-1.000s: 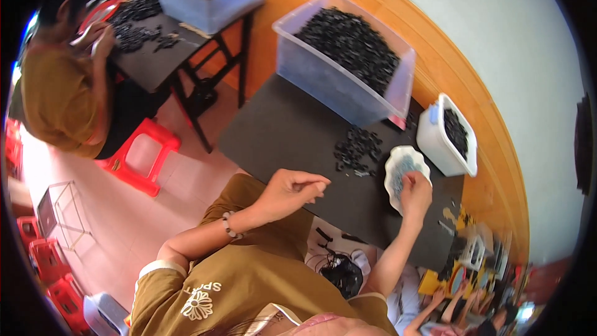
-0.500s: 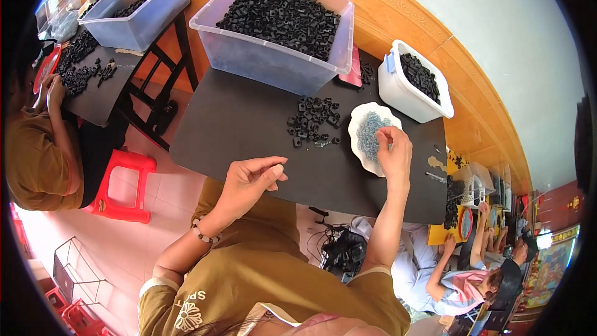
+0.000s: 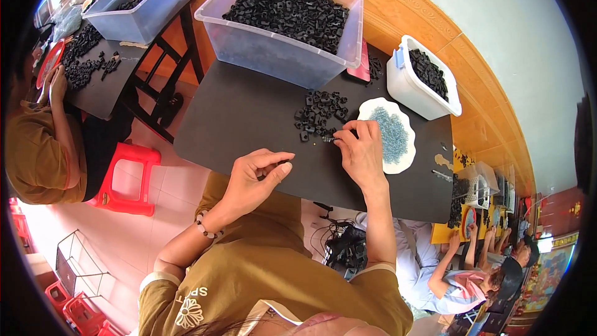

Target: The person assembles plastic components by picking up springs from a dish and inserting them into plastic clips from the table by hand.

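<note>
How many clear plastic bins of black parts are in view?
2: one clear bin at the far edge of the near black table, another on the co-worker's table, upper left.

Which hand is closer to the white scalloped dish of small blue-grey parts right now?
Right. The right hand sits right beside the white scalloped dish, its fingers at the dish's near-left edge by the black parts pile. The left hand is farther off, over bare black tabletop, closed on something small.
</note>
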Tool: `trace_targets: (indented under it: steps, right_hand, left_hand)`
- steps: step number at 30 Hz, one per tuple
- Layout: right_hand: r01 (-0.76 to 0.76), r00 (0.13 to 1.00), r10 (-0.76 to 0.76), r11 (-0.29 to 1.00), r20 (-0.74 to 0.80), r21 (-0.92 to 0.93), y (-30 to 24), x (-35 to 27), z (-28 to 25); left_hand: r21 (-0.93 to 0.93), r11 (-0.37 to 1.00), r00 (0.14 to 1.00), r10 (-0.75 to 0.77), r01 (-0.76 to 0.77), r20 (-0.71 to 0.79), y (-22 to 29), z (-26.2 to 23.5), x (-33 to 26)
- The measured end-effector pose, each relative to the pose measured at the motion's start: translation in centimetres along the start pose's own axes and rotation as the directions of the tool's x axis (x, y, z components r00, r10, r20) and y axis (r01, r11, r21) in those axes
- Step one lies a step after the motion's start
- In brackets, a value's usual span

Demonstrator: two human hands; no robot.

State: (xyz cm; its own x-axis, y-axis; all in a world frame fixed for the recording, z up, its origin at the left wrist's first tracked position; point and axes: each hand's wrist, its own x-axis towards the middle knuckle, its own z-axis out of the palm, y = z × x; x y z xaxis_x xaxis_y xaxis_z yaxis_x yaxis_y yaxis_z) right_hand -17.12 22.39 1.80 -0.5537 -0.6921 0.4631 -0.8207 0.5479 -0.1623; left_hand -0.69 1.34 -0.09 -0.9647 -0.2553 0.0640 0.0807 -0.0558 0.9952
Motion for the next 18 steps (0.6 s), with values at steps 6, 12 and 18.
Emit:
trace_targets:
  steps: [6, 12, 18]
  right_hand:
    - [-0.010, 1.000, 0.010, 1.000, -0.013, 0.006, -0.4, 0.0, 0.4]
    - [-0.101, 0.993, 0.112, 0.965, -0.030, 0.241, -2.5, -0.1, -2.0]
    - [0.000, 1.000, -0.009, 0.839, 0.014, 0.544, -7.0, 0.2, -4.2]
  left_hand:
    - [0.126, 0.992, 0.999, 0.021, -0.026, 0.036, 0.0, 0.3, 0.1]
    - [-0.257, 0.954, 0.986, -0.133, 0.155, 0.101, -0.3, 0.7, 0.3]
    - [-0.308, 0.940, 0.978, -0.096, 0.150, 0.184, -0.2, 0.5, 0.2]
